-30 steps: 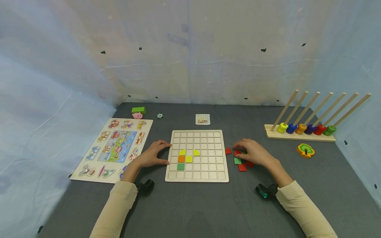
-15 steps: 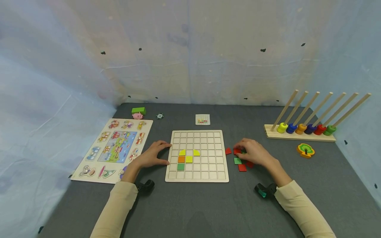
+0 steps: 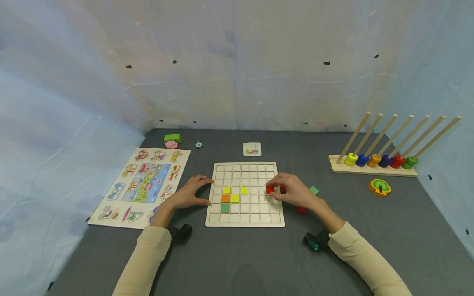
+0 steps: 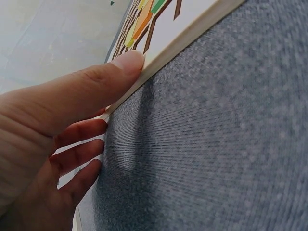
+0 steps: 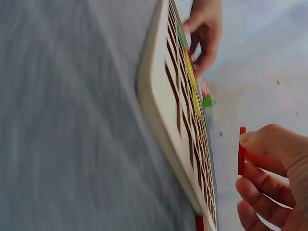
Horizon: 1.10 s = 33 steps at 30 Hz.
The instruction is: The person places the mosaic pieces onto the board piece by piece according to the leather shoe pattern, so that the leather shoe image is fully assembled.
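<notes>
A wooden grid board (image 3: 255, 213) lies flat on the dark table, with yellow, orange and green tiles in some of its squares. My left hand (image 3: 187, 193) rests against the board's left edge; in the left wrist view its thumb touches the rim and the fingers are loosely spread. Over the right side of the board, my right hand (image 3: 292, 191) pinches a red square tile (image 3: 270, 190) between thumb and fingers. The right wrist view shows this red tile (image 5: 241, 151) edge-on, above the board. Beside the board, a green tile (image 3: 314, 190) and red tile (image 3: 301, 210) lie partly behind the hand.
A small pattern card (image 3: 252, 149) lies behind the board. To the left are a picture puzzle (image 3: 126, 195), a pink pig (image 3: 171, 144), a green block (image 3: 172, 137) and a round chip (image 3: 198, 144). A peg stand (image 3: 374, 168) and tree piece (image 3: 380, 187) sit right.
My right hand has picked up a red tile from the loose tiles and carried it left over the board. The left hand has stayed at the board's edge.
</notes>
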{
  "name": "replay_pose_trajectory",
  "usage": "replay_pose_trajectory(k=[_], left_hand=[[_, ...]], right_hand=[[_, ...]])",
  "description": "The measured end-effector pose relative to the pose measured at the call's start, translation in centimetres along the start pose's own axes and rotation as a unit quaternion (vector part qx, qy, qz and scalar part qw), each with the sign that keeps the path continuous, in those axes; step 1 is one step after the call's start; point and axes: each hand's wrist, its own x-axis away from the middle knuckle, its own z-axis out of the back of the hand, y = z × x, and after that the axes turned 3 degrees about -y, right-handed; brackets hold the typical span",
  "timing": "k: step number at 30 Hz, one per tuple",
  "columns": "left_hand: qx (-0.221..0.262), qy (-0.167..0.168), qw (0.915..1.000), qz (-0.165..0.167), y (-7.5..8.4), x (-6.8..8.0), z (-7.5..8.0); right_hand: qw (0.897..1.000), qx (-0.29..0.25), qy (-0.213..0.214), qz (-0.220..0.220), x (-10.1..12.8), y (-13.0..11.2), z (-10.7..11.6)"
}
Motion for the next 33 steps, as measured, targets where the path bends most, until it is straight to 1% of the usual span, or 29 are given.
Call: replay_pose_trajectory(k=[4, 15, 23, 33], left_hand=[[-0.001, 0.000, 1.0000, 0.002, 0.1, 0.0, 0.0], [0.001, 0.003, 1.0000, -0.009, -0.2, -0.1, -0.1], [-0.002, 0.001, 1.0000, -0.005, -0.3, -0.1, -0.1], [0.001, 0.000, 1.0000, -0.004, -0.3, -0.1, 0.0]], right_hand=[[1.000, -0.020, -0.016, 0.015, -1.0, -1.1, -1.2], [0.997, 0.001, -0.050, 0.057, -3.7, -3.7, -4.6], [0.995, 0.004, -0.050, 0.082, -4.8, -4.6, -6.6], [0.997, 0.025, -0.038, 0.059, -5.0, -5.3, -7.6]])
